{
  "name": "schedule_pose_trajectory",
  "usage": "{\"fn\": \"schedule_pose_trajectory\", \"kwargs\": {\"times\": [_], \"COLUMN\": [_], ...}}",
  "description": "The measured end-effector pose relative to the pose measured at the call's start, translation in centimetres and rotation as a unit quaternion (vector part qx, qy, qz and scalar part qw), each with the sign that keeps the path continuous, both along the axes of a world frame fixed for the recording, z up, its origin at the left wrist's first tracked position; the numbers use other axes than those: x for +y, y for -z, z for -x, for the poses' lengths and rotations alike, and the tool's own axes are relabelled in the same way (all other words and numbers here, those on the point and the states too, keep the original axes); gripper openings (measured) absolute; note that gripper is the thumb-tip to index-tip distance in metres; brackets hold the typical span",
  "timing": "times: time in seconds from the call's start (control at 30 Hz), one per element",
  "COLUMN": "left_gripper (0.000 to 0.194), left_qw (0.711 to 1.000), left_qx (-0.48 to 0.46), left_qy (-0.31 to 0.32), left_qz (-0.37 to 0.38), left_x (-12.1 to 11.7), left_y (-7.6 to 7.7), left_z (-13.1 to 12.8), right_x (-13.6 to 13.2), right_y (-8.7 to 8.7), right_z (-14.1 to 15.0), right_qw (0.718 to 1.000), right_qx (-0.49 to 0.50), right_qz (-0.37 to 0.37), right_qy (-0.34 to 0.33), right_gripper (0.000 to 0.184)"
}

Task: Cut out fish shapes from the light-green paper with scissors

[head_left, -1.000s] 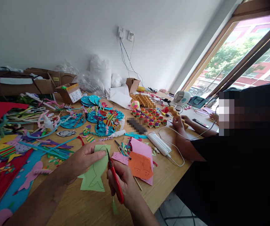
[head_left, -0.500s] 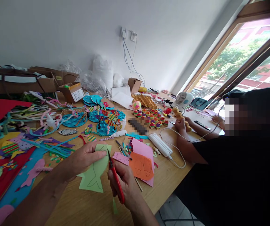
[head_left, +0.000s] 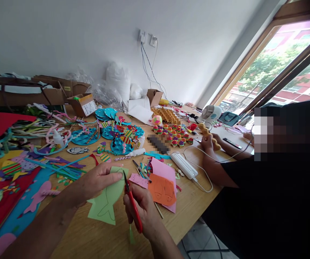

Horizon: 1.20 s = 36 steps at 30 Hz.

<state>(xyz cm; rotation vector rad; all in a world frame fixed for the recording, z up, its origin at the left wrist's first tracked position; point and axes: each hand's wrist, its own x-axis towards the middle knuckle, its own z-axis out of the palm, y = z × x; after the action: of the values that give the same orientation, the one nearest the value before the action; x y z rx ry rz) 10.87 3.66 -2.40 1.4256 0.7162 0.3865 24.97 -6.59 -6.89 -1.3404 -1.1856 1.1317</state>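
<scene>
Light green paper (head_left: 107, 199) with a fish outline drawn on it is pinched near its top by my left hand (head_left: 100, 180). My right hand (head_left: 141, 205) is closed round the red handles of a pair of scissors (head_left: 134, 212). The dark blades point up and lie at the paper's upper right edge, close to my left thumb. A thin green offcut (head_left: 131, 235) hangs below my right hand. Just right of the blades are a small pink paper piece (head_left: 138, 181) and an orange paper (head_left: 161, 190) with drawn outlines, on a pink sheet (head_left: 163, 167).
Coloured strips (head_left: 54, 167), pipe cleaners (head_left: 40, 124) and paper fish cover the left side. Blue decorated discs (head_left: 84, 136) stand behind. A power strip (head_left: 184, 165) with a white cable lies at right, beside a co-worker (head_left: 263, 201) holding a cardboard strip (head_left: 215, 144).
The green paper's lower end has swung slightly left and down. Both hands and the scissors stay almost where they were.
</scene>
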Motion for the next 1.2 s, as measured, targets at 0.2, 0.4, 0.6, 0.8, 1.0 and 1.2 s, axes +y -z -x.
{"fn": "schedule_pose_trajectory", "kwargs": {"times": [0.2,0.4,0.6,0.8,1.0,1.2], "left_gripper": [0.029,0.029,0.027,0.027,0.024,0.021], "left_qw": [1.000,1.000,0.999,1.000,0.999,0.999], "left_qx": [0.007,0.002,-0.009,0.014,0.017,0.019], "left_qy": [0.004,0.014,-0.031,-0.021,-0.007,0.011], "left_qz": [-0.010,0.002,-0.013,-0.018,-0.039,-0.046], "left_x": [0.1,0.2,0.5,0.3,0.4,0.4], "left_y": [-0.7,-0.5,0.3,0.2,0.3,-0.4], "left_z": [-0.2,0.1,0.4,0.2,0.3,0.4], "right_x": [0.0,0.0,0.1,0.1,0.0,-0.2], "right_y": [-0.2,-0.2,-0.2,-0.2,-0.1,-0.3], "right_z": [0.0,-0.1,0.0,0.1,0.1,-0.1], "right_qw": [1.000,0.998,0.999,1.000,1.000,0.998], "right_qx": [-0.029,-0.062,-0.050,-0.018,-0.028,-0.062], "right_qz": [-0.007,-0.020,-0.014,-0.011,-0.013,-0.018], "right_qy": [-0.001,0.007,0.013,-0.002,-0.002,0.003], "right_gripper": [0.039,0.045,0.045,0.040,0.039,0.047]}}
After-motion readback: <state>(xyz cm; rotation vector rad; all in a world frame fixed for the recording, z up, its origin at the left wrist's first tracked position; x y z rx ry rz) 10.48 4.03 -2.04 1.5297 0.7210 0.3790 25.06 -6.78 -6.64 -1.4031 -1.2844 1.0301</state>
